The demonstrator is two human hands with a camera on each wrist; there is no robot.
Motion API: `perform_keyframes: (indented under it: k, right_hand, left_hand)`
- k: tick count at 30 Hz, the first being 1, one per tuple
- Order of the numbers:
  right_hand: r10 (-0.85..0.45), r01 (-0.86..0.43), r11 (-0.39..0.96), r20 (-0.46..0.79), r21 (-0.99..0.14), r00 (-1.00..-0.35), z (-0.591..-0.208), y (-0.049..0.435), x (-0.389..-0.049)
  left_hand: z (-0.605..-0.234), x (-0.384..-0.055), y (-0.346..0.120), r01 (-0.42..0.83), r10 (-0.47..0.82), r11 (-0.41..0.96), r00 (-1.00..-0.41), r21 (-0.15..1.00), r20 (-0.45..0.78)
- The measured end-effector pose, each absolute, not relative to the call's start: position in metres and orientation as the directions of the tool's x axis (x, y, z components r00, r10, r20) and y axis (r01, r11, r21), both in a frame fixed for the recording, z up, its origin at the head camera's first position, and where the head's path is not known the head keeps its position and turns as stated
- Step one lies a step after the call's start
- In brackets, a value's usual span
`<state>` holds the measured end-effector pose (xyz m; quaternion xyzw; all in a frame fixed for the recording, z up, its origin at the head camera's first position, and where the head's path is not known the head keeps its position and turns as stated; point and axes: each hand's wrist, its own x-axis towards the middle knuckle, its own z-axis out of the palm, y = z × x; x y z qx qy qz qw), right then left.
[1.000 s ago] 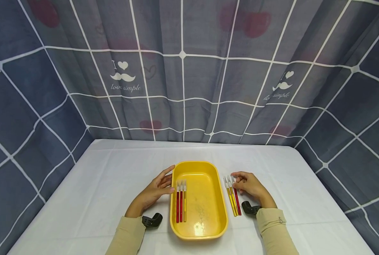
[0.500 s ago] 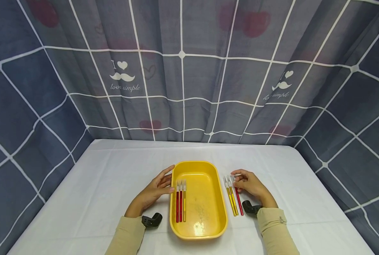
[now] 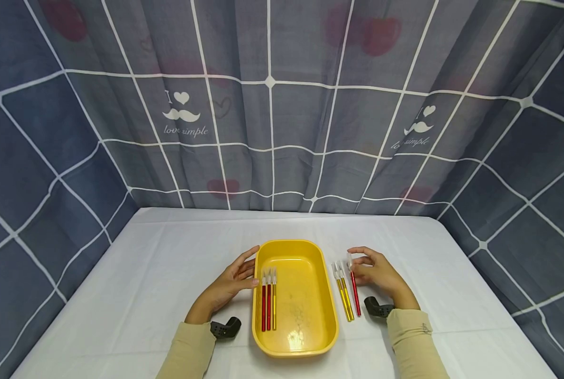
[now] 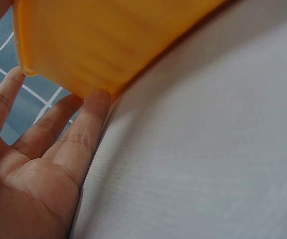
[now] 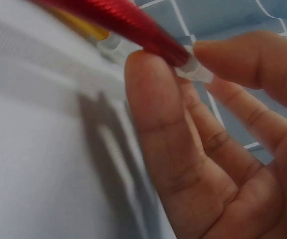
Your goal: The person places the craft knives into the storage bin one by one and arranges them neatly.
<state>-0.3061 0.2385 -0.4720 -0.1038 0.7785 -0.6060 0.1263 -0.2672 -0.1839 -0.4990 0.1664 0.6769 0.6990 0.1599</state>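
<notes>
My right hand (image 3: 377,271) pinches a red craft knife (image 3: 355,292) near its clear-capped end. In the right wrist view the knife's red metal handle (image 5: 133,25) runs away to the upper left, its clear cap (image 5: 198,69) between thumb and fingers. Two gold craft knives (image 3: 345,300) lie on the cloth just left of that hand. My left hand (image 3: 231,284) rests against the left side of the yellow tray (image 3: 329,316), its fingers fairly straight along the outer wall and the thumb at the rim. Inside the tray, two red craft knives (image 3: 266,308) and one gold craft knife (image 3: 274,305) lie side by side along the left.
A white cloth (image 3: 191,242) covers the table. Dark grid-patterned curtains (image 3: 244,116) enclose it at the back and both sides. Each wrist wears a black camera, such as the right one (image 3: 377,307).
My right hand has drawn the red craft knife away from the two gold ones, slightly right and up. The left hand and the tray stay in place.
</notes>
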Motion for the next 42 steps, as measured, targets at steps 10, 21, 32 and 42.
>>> perform_keyframes:
  k: [10, 21, 32, 42]
  right_hand:
    - [-0.358, -0.061, 0.126, 0.012, -0.990, -0.934, -0.458, 0.236, -0.305]
    - [-0.368, -0.080, 0.062, 0.052, -0.995, -0.929, -0.445, 0.226, -0.303]
    - [-0.410, -0.090, 0.032, 0.069, -0.995, -0.910, -0.437, 0.215, -0.299]
    - [-0.436, -0.115, 0.038, 0.087, -0.993, -0.896, -0.432, 0.203, -0.294]
  left_hand:
    - [-0.499, -0.268, -0.184, 0.004, 0.447, -0.036, -0.894, 0.999, 0.019]
    - [-0.498, -0.266, -0.185, -0.003, 0.443, -0.055, -0.896, 0.998, 0.022]
    - [-0.499, -0.267, -0.184, 0.000, 0.437, -0.025, -0.900, 1.000, 0.011]
    - [-0.499, -0.266, -0.183, -0.005, 0.433, -0.018, -0.901, 1.000, 0.004]
